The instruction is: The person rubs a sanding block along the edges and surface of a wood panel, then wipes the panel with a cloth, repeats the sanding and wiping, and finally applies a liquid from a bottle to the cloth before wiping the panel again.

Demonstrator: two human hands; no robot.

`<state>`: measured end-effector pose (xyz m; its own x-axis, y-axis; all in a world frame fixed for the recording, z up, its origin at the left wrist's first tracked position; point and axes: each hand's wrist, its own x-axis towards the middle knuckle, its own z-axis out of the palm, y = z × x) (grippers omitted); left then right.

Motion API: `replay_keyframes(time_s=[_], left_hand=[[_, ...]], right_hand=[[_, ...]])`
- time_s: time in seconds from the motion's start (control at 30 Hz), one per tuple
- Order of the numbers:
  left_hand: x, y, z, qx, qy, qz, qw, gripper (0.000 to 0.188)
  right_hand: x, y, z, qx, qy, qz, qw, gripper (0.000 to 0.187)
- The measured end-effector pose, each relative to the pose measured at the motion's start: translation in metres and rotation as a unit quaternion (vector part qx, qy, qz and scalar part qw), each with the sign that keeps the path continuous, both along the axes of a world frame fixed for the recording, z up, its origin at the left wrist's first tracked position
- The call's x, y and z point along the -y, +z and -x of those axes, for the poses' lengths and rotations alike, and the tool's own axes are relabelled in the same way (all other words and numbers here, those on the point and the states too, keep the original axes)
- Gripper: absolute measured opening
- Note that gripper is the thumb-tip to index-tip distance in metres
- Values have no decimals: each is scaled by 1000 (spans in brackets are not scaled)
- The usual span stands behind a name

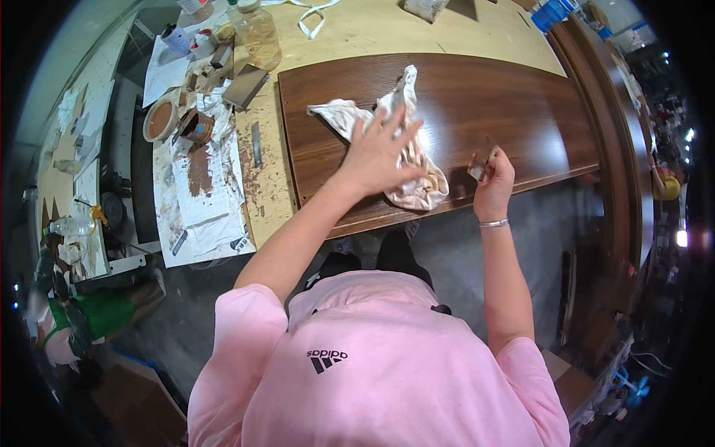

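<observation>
A dark brown wood-grain panel (514,112) lies flat across the work table. On it rests a crumpled white cloth (421,190) with yellowish stains. My left hand (378,155) is over the cloth, fingers spread apart and gripping nothing; whether the palm touches the cloth cannot be made out. Near the panel's front edge, to the right of the cloth, my right hand (494,181) is closed in a pinch. A small pale piece shows at its fingertips, too small and partly hidden to name.
Left of the panel, the yellow table (264,201) holds stained paper (201,231), a tub of brown paste (160,121), a sanding block (246,86) and a large clear jar (258,41). More brown boards (596,112) stand at right. Another person (74,320) is at far left.
</observation>
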<state>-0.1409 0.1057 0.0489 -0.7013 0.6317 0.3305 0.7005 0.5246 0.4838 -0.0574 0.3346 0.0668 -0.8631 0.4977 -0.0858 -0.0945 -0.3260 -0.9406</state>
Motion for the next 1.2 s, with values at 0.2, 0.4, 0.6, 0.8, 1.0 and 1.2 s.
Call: replay_keyframes(time_s=[0.2,0.4,0.6,0.8,1.0,1.2], left_hand=[[80,-17,-71,89,-72,95,989,79],[120,-17,35,156,178,-10,971,56],[110,-22,28,165,229,-23,959,54],[153,-12,-130,106,119,-137,978,49],[163,18,-148,125,175,-225,950,46],[174,21,-137,105,254,-238,932,45]], right_hand=[[-8,-56,-5,11,-50,-156,986,14],[-13,-60,-2,-9,-25,-228,973,15],[5,-38,12,87,-68,-184,977,14],[34,-16,92,49,-46,-471,879,22],[162,-14,211,-9,49,-632,774,18],[256,-31,264,50,146,-657,738,17]])
